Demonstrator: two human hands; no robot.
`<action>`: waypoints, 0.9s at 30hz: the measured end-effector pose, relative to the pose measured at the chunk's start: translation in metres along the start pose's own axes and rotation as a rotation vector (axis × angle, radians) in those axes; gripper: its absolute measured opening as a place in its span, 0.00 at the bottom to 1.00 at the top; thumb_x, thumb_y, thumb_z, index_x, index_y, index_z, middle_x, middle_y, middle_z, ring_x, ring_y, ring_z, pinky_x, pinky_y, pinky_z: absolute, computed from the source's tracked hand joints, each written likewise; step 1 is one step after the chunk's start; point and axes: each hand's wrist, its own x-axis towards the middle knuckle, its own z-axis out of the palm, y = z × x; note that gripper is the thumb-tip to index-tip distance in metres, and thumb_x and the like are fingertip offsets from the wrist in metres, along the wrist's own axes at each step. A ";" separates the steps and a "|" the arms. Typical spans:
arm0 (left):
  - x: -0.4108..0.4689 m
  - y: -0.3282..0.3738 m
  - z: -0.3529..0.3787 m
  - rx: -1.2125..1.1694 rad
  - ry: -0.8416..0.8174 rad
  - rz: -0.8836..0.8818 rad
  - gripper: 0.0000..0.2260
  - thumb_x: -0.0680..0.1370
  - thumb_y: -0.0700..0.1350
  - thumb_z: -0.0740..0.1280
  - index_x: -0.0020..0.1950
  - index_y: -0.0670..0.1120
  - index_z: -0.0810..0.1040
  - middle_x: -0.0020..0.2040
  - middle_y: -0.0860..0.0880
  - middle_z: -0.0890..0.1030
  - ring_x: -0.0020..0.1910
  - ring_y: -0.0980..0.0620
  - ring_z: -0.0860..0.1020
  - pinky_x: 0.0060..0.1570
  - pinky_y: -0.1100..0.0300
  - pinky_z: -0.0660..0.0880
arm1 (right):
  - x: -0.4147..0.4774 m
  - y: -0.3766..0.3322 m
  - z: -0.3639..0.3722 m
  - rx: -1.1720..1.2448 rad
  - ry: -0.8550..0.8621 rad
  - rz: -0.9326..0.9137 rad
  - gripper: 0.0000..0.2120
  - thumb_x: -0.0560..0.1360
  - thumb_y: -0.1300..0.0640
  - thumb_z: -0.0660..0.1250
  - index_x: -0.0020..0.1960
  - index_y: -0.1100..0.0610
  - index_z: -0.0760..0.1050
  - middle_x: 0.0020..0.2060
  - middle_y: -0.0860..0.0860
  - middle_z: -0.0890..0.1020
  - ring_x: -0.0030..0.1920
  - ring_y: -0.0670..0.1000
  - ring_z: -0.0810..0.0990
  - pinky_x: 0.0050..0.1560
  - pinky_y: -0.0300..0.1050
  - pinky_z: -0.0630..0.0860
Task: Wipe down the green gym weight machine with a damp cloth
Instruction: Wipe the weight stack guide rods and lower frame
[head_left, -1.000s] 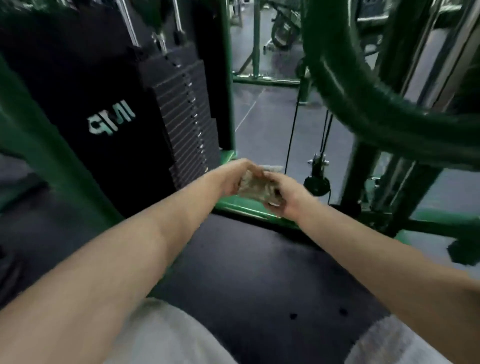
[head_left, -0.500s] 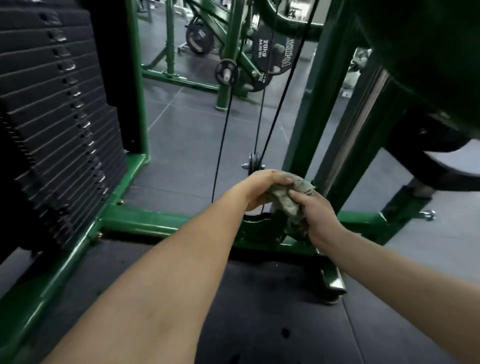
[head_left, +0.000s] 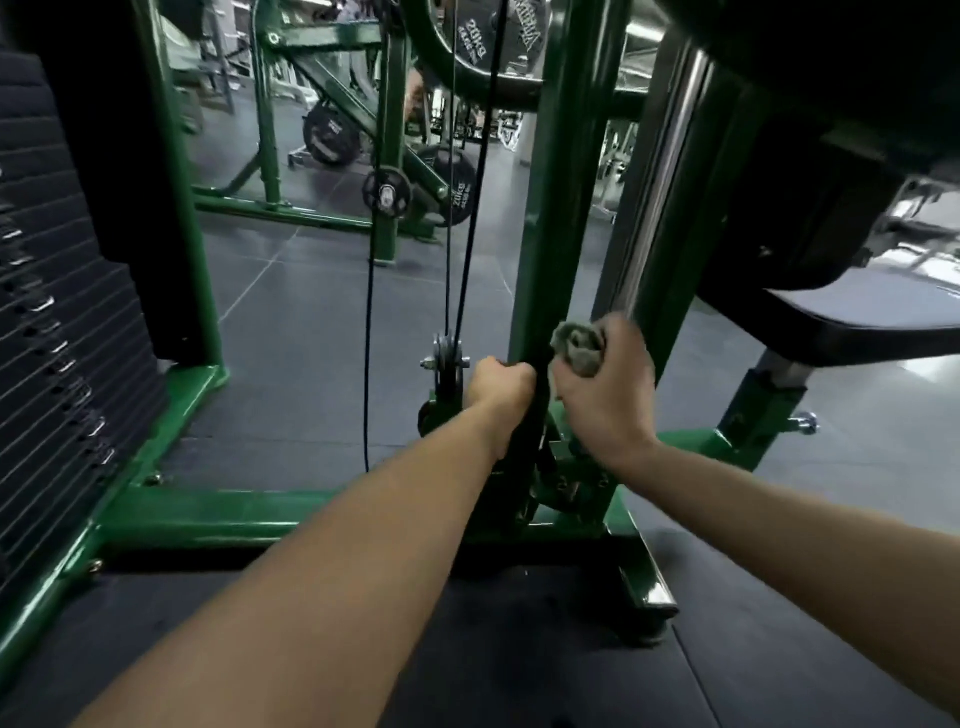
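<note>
Head view | your right hand (head_left: 605, 395) grips the wadded cloth (head_left: 577, 347) against the green upright post (head_left: 550, 218); left hand (head_left: 500, 383) curls round the post | risk: fingers near pulley (head_left: 445, 358) and cable (head_left: 465, 270) could get nipped.

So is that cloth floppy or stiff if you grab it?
Probably floppy: the cloth is scrunched into a wrinkled wad in the right hand. Likely light too, since one hand bunches it easily. It shouldn't roll or tip; let go, it would likely just slump.

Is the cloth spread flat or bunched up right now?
Bunched up: the cloth is a crumpled wad gripped in the right hand, beside the green post.
</note>
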 end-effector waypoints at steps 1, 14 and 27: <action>-0.001 0.006 -0.002 -0.037 0.019 0.005 0.08 0.78 0.44 0.68 0.55 0.43 0.80 0.43 0.45 0.81 0.40 0.47 0.78 0.34 0.59 0.69 | 0.018 -0.010 -0.004 -0.007 0.068 -0.109 0.15 0.72 0.58 0.74 0.48 0.51 0.67 0.46 0.47 0.73 0.39 0.45 0.68 0.37 0.32 0.65; -0.050 0.072 -0.032 -0.586 -0.178 0.259 0.17 0.86 0.45 0.54 0.45 0.46 0.79 0.30 0.54 0.82 0.28 0.62 0.80 0.29 0.70 0.75 | 0.025 0.022 0.040 -0.653 0.022 -0.618 0.31 0.79 0.53 0.63 0.78 0.64 0.63 0.75 0.64 0.64 0.75 0.65 0.62 0.78 0.61 0.61; -0.042 0.058 -0.036 -0.524 -0.137 0.280 0.17 0.87 0.50 0.53 0.57 0.45 0.80 0.49 0.50 0.83 0.47 0.55 0.80 0.49 0.58 0.76 | 0.068 -0.028 0.039 -0.283 0.130 -0.587 0.29 0.87 0.57 0.51 0.82 0.68 0.46 0.82 0.64 0.47 0.83 0.63 0.43 0.82 0.60 0.50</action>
